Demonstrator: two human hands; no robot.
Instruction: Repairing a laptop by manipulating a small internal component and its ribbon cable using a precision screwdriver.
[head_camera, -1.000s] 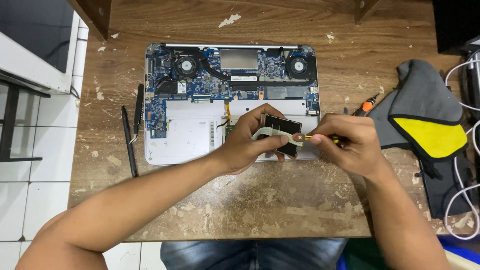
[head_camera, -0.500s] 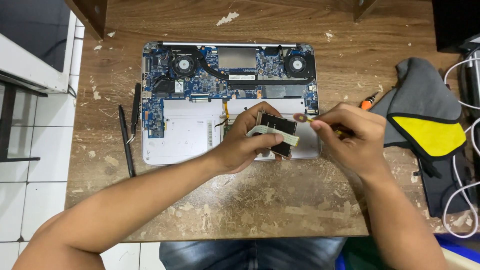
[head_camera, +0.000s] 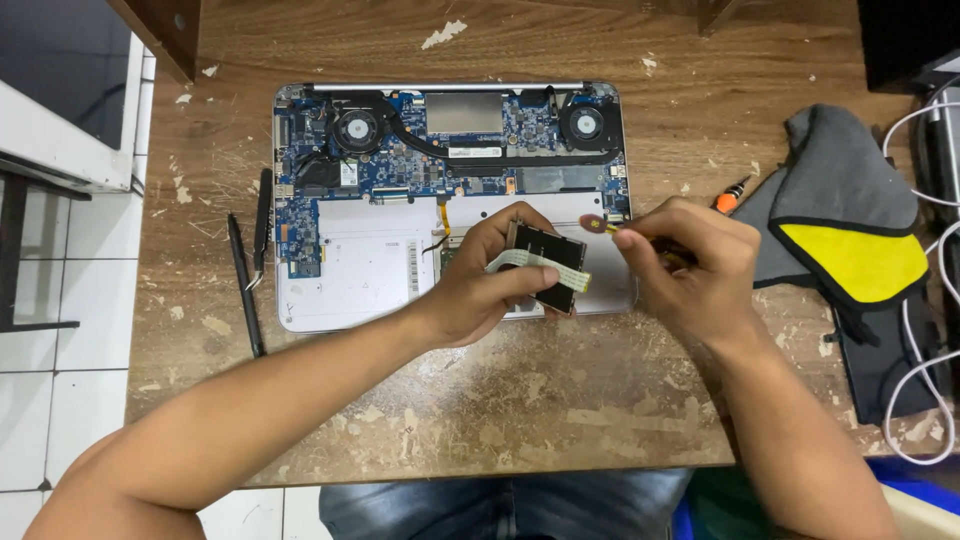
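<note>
A worn wooden table (head_camera: 520, 420), scratched and flecked with pale chips, stands over a white tiled floor, and on it lies an opened laptop (head_camera: 450, 200) with its bottom cover off, showing a blue circuit board, 2 round fans and a copper heat pipe. The left hand (head_camera: 490, 275) is closed around a dark flat rectangular component (head_camera: 548, 262), lifting it tilted over the laptop's lower right part; a pale flat ribbon cable (head_camera: 535, 265) lies across the component's face, under the thumb. The right hand (head_camera: 685, 265) is curled shut on a thin tool with a yellowish shaft (head_camera: 612, 229), its tip just beside the component's upper right corner. Left of the laptop, 2 slim black tools (head_camera: 252, 260) lie on the wood, one touching the laptop's edge, the other a little apart. To the right, a grey and yellow cloth (head_camera: 850, 230) is bunched on the table, with an orange-handled screwdriver (head_camera: 730, 197) poking out beside it and white cables (head_camera: 935, 300) looping past its far side.
</note>
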